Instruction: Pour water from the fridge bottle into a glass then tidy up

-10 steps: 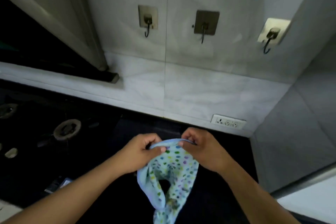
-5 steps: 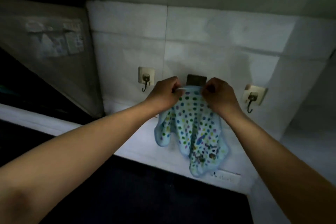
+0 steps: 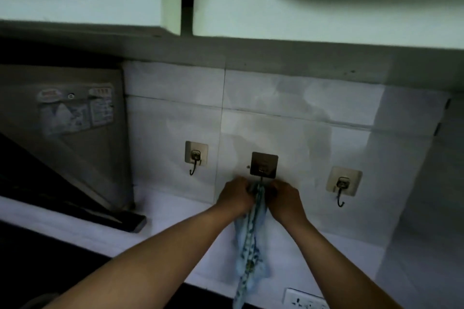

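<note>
Currently left hand [image 3: 234, 197] and right hand [image 3: 285, 198], fingers curled, pinch the top of the dotted blue cloth [image 3: 249, 246] just below the middle wall hook [image 3: 263, 167]. Seat the loop fully before releasing; whether it has caught is hidden.

A pale blue cloth [image 3: 251, 241] with small coloured dots hangs against white wall tiles [image 3: 301, 133], below pale green cupboard doors [image 3: 301, 7], beside a grey hood [image 3: 75, 145] and a black surface [image 3: 37, 266].
</note>
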